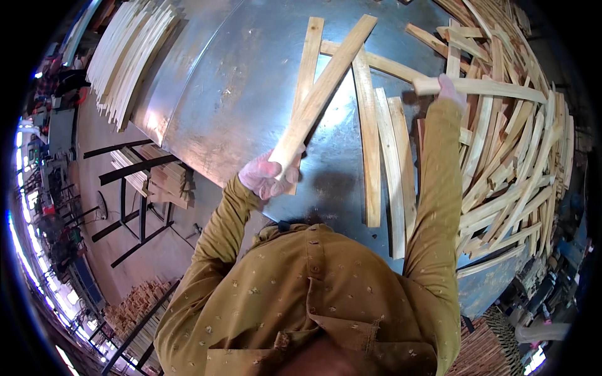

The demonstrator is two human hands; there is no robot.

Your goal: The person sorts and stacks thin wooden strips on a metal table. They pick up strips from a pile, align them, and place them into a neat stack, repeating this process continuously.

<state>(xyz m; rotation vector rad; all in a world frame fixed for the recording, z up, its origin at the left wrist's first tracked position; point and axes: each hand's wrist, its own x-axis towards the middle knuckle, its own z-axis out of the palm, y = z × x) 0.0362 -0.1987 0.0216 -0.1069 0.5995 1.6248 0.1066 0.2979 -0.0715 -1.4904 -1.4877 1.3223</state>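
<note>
My left hand (271, 175), in a pale glove, is closed round the near end of a wooden slat (326, 84). That slat slants away to the upper right, crossing above another slat (307, 66) on the metal table (232, 81). Out to the right, my right hand (450, 91) is closed on a second wooden strip (495, 89), which lies crosswise over the edge of a loose heap of slats (501, 156). Between my arms several slats (370, 144) lie side by side, pointing away from me. One more slat (382, 64) runs crosswise behind them.
An orderly stack of pale slats (132, 56) sits at the table's far left. Beyond the left edge, a black metal rack (138, 200) stands on the floor beside stacked boards (166, 178). Bundled wood pieces (135, 307) are at lower left, and more stacked wood (486, 348) at lower right.
</note>
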